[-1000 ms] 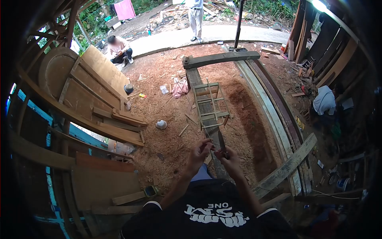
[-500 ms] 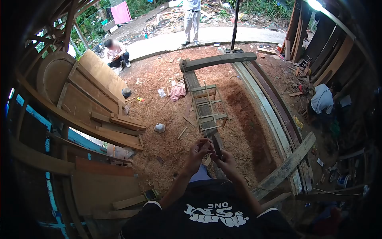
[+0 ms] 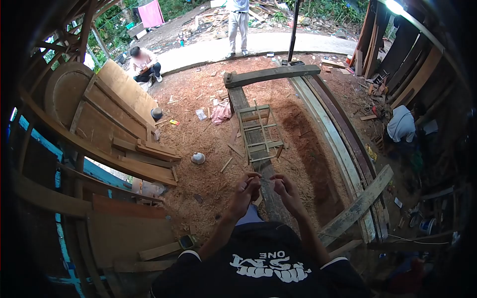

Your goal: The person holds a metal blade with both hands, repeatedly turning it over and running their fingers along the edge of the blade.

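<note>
My left hand (image 3: 246,189) is closed, fingertips pinched, above the near end of a long wooden beam (image 3: 268,191). A short way to its right, my right hand (image 3: 286,192) is closed in the same way. A thin strand (image 3: 267,178) shows faintly between the two hands; its exact kind is too fine to tell. The dark blade seen earlier does not show now. Just beyond the hands, a small frame of thin wooden strips (image 3: 259,146) lies across the beam.
Wood shavings (image 3: 213,174) cover the ground. A crosspiece (image 3: 273,77) tops the beam, and long planks (image 3: 330,134) run along the right. Wooden panels (image 3: 124,94) lean at left. One person (image 3: 145,64) crouches, another (image 3: 238,27) stands, and a third (image 3: 401,123) bends at right.
My hands have moved apart, the right one slightly to the right. The dark blade that stood up from my right hand is no longer visible.
</note>
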A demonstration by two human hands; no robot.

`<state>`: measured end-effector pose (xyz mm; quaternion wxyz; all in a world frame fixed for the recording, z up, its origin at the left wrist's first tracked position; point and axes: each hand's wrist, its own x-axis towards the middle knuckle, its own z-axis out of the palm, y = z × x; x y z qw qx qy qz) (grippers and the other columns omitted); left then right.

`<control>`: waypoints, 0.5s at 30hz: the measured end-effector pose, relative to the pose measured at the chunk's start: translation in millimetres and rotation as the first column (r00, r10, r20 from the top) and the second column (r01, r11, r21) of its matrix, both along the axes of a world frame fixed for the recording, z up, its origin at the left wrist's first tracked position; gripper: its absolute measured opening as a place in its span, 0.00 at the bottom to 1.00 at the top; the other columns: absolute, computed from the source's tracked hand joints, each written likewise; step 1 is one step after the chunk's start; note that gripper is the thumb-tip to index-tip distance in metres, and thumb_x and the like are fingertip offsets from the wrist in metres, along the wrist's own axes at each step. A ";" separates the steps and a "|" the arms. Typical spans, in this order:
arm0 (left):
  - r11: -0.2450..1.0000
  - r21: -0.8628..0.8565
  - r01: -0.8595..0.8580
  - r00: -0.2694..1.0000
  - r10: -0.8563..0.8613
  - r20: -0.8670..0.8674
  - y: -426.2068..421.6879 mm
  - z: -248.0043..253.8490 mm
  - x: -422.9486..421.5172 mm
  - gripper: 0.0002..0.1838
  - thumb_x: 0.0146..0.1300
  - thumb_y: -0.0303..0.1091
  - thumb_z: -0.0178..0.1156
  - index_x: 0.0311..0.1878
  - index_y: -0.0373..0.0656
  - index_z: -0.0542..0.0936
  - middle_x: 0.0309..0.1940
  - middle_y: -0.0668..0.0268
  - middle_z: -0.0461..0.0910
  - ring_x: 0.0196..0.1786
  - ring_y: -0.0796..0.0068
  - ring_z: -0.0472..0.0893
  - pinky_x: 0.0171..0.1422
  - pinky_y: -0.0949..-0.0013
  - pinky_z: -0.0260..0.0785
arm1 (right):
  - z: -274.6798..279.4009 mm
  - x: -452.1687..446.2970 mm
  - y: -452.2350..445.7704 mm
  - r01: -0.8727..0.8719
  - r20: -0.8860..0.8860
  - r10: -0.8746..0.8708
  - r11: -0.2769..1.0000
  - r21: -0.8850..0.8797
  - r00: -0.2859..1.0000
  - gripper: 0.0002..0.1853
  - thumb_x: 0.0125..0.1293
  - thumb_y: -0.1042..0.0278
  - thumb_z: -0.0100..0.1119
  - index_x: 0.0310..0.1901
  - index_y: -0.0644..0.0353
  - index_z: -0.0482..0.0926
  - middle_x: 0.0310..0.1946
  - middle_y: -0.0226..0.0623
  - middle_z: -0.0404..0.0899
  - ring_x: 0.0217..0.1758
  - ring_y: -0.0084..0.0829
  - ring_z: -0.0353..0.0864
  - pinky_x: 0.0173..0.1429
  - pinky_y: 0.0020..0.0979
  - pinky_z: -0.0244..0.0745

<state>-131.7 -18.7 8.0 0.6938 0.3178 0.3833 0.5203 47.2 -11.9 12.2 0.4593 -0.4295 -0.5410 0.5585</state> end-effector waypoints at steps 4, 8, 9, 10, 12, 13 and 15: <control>0.988 0.089 0.125 0.985 -0.113 -0.134 -8.2 -0.2 8.6 0.08 0.78 0.32 0.50 0.54 0.42 0.74 0.28 0.78 0.68 0.26 0.91 0.62 0.27 0.80 0.54 | 5.6 -8.2 6.4 0.022 -0.044 -0.021 0.999 0.029 0.999 0.11 0.74 0.66 0.57 0.52 0.62 0.77 0.34 0.25 0.77 0.34 0.14 0.72 0.37 0.20 0.67; 0.981 0.087 0.173 0.969 -0.154 -0.192 -11.1 -2.9 10.2 0.09 0.78 0.32 0.50 0.55 0.42 0.75 0.30 0.79 0.69 0.29 0.91 0.63 0.31 0.81 0.57 | -8.6 -3.1 16.2 0.027 0.138 -0.047 0.989 0.142 0.989 0.09 0.71 0.67 0.61 0.46 0.63 0.80 0.31 0.26 0.79 0.30 0.13 0.73 0.34 0.20 0.67; 0.981 0.081 0.176 0.968 -0.158 -0.195 -11.6 -2.7 9.4 0.09 0.78 0.32 0.50 0.55 0.42 0.76 0.30 0.78 0.69 0.29 0.91 0.64 0.31 0.81 0.57 | -7.0 -3.4 15.5 0.060 0.135 -0.079 0.988 0.139 0.988 0.08 0.71 0.67 0.62 0.44 0.63 0.80 0.30 0.26 0.79 0.30 0.13 0.72 0.33 0.20 0.66; 0.981 0.075 0.178 0.967 -0.160 -0.199 -12.0 -2.6 8.5 0.09 0.78 0.32 0.50 0.55 0.42 0.76 0.30 0.78 0.70 0.30 0.91 0.64 0.32 0.81 0.58 | -4.0 -3.8 14.3 0.092 0.131 -0.110 0.986 0.137 0.985 0.08 0.71 0.67 0.62 0.42 0.63 0.80 0.28 0.25 0.78 0.29 0.12 0.71 0.32 0.20 0.65; 0.972 0.088 0.216 0.947 -0.187 -0.260 -11.1 -6.9 4.4 0.10 0.78 0.32 0.51 0.55 0.41 0.76 0.31 0.78 0.71 0.30 0.91 0.64 0.32 0.81 0.59 | -1.5 -1.8 14.6 0.163 0.139 -0.182 0.977 0.137 0.973 0.08 0.70 0.67 0.63 0.40 0.63 0.80 0.26 0.24 0.76 0.27 0.12 0.69 0.30 0.20 0.63; 0.967 0.093 0.237 0.936 -0.201 -0.289 -11.2 -8.7 3.3 0.10 0.78 0.33 0.51 0.55 0.41 0.76 0.31 0.78 0.71 0.31 0.91 0.65 0.33 0.81 0.59 | -1.2 2.2 16.0 0.201 0.150 -0.222 0.969 0.140 0.963 0.08 0.70 0.67 0.64 0.40 0.63 0.80 0.25 0.23 0.75 0.27 0.12 0.68 0.30 0.20 0.62; 0.963 0.107 0.249 0.913 -0.196 -0.358 -13.1 -8.0 2.8 0.11 0.78 0.35 0.51 0.56 0.42 0.76 0.29 0.77 0.71 0.28 0.89 0.65 0.30 0.80 0.58 | 9.5 1.4 16.7 0.283 0.103 -0.304 0.943 0.177 0.947 0.08 0.69 0.66 0.66 0.38 0.62 0.79 0.22 0.21 0.71 0.24 0.11 0.64 0.28 0.21 0.58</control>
